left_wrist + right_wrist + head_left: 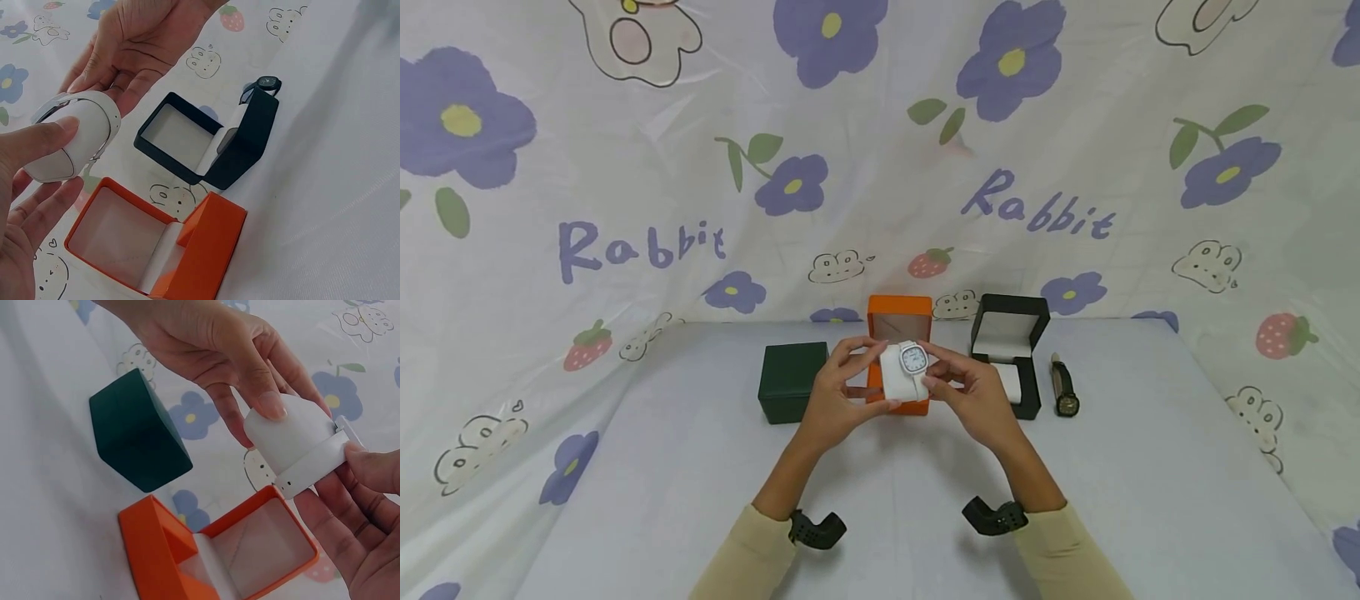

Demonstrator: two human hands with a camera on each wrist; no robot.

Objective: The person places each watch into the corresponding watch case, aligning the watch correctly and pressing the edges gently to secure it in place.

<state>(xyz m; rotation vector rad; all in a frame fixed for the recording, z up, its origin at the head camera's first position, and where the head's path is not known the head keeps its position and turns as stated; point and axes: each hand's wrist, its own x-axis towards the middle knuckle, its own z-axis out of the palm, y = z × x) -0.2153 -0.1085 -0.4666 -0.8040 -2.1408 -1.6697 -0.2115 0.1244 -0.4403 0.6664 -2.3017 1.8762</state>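
Note:
A white watch (914, 360) is wrapped around a white pillow-shaped cushion (892, 382), held up in front of the open orange box (900, 306). My left hand (837, 404) grips the cushion, its thumb pressing the end face in the left wrist view. From the other side my right hand (983, 398) pinches the watch at its strap (312, 464), with the thumb near the case. The orange box's lid stands up, and its inside (215, 562) shows a white lining.
A closed dark green box (792, 379) stands left of the orange one. To the right, an open black box (1011, 312) contains a white cushion (1007, 382). Beside it lies a dark watch (1064, 390) with a black strap. A patterned cloth (880, 208) hangs behind the white table (895, 533).

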